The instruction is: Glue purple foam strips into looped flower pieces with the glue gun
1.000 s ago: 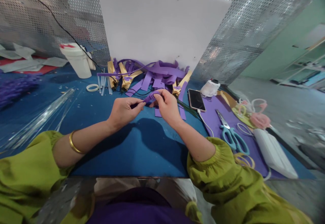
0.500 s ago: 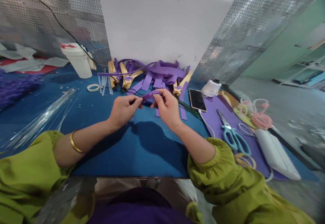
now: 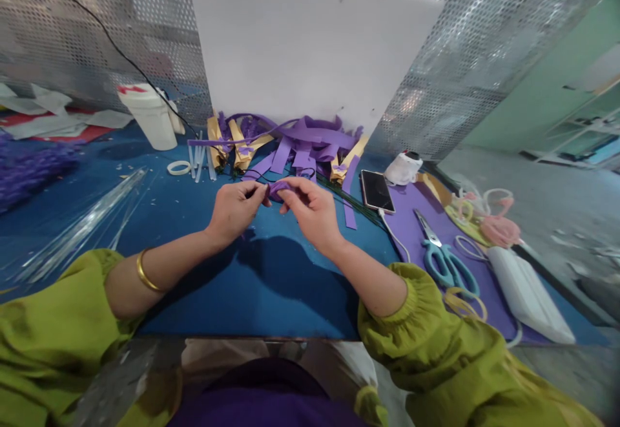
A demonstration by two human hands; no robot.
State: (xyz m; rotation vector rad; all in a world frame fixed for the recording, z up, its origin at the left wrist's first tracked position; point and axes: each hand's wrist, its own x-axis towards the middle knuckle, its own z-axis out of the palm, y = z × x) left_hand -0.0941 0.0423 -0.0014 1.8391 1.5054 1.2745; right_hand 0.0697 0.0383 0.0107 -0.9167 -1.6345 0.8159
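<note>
Between my hands, above the blue table, is a purple strip, rolled or bunched up and partly hidden by my fingers. My left hand pinches one end of it between thumb and fingertips. At the other end, my right hand grips it with thumb and fingers closed. Just beyond them lies a pile of flat purple strips. Small yellow-wrapped purple flower bundles rest beside that pile, and dark green stems lie to the right.
On the right are a phone with a white cable, blue-handled scissors and a white block-shaped object. A tape roll, white cup and clear strips are on the left. A white board stands behind.
My right hand has moved slightly left, closer to my left hand. The purple strip between them now looks shorter and more bunched. My left hand has hardly moved.
</note>
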